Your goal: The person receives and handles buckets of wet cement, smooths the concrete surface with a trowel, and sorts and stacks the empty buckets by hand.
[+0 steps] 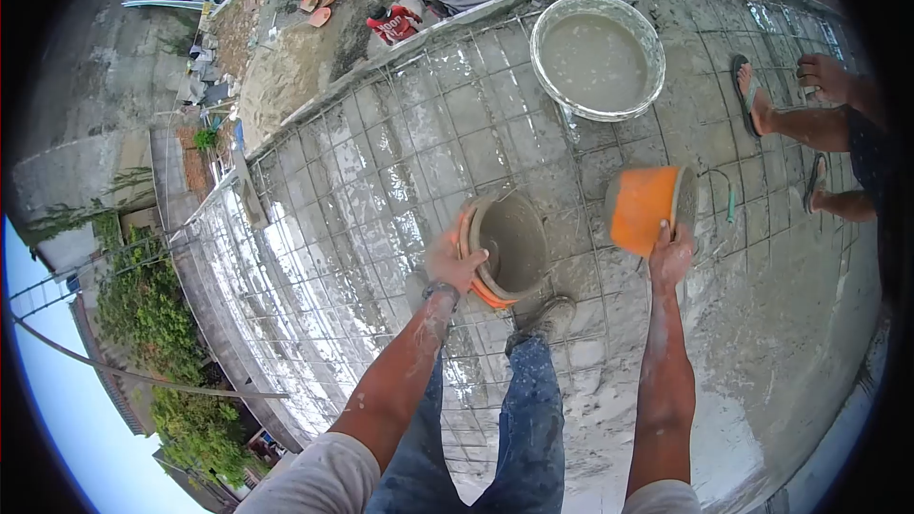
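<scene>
My left hand (453, 265) grips the near-left rim of an orange bucket (514, 246), its inside coated with grey cement and its mouth facing up toward me. The thumb lies over the rim while the fingers are out of sight behind the wall. On the right, my right hand (671, 255) is closed on the rim of a second orange bucket (645, 209), which is tipped on its side with its mouth turned to the right. Beyond both stands a large round tub (598, 57) holding grey, watery liquid.
A grid of steel bars (381, 162) covers the wet slab underfoot. At the right a person's sandalled foot (755, 100) and hand stand near. Past the slab's edge (352, 76) are people, sand (286, 76) and several orange items. A green-ended hose or wire (731, 205) lies right.
</scene>
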A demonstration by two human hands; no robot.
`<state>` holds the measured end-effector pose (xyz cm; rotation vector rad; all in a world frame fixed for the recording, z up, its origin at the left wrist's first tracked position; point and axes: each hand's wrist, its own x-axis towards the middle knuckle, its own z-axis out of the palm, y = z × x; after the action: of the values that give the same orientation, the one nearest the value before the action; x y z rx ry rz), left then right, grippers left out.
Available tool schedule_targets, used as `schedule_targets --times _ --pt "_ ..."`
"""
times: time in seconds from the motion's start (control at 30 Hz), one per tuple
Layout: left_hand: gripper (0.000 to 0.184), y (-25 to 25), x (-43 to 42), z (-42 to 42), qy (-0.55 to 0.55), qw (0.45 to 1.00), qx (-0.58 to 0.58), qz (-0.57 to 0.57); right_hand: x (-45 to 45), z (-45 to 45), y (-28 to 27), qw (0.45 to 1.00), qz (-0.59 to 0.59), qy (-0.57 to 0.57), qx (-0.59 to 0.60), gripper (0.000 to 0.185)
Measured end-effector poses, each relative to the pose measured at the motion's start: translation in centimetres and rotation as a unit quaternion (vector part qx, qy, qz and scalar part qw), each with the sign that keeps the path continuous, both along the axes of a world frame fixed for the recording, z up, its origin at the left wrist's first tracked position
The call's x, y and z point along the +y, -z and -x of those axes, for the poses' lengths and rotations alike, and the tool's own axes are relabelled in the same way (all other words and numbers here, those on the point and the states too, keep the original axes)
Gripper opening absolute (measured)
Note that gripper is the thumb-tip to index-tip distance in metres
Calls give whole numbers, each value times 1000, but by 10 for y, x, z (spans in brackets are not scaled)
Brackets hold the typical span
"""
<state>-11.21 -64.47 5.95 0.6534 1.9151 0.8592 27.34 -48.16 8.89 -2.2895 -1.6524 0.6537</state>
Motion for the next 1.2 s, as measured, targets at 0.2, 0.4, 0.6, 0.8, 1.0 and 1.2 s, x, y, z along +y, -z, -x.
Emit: schedule_targets --times 0.2,0.4,0.6,0.8,1.0,1.2 --pt "60 -29 11 3 14 995 -30 91 -68 67 -75 979 -57 -32 191 10" --pt "62 40 -27 14 -8 995 -24 92 -129 160 -67 951 -85 -235 182 15" --pt "65 1 -29 47 -187 949 -236 93 -157 216 -22 927 1 -343 149 24" --pt "71 -11 -34 68 -147 960 -191 145 -161 244 -36 922 7 -368 119 25" --pt "93 -10 -17 47 -103 971 -48 212 -151 254 -32 941 35 -327 80 49" --pt "117 -35 9 26 -32 970 -33 240 -142 244 -38 924 137 -356 18 72"
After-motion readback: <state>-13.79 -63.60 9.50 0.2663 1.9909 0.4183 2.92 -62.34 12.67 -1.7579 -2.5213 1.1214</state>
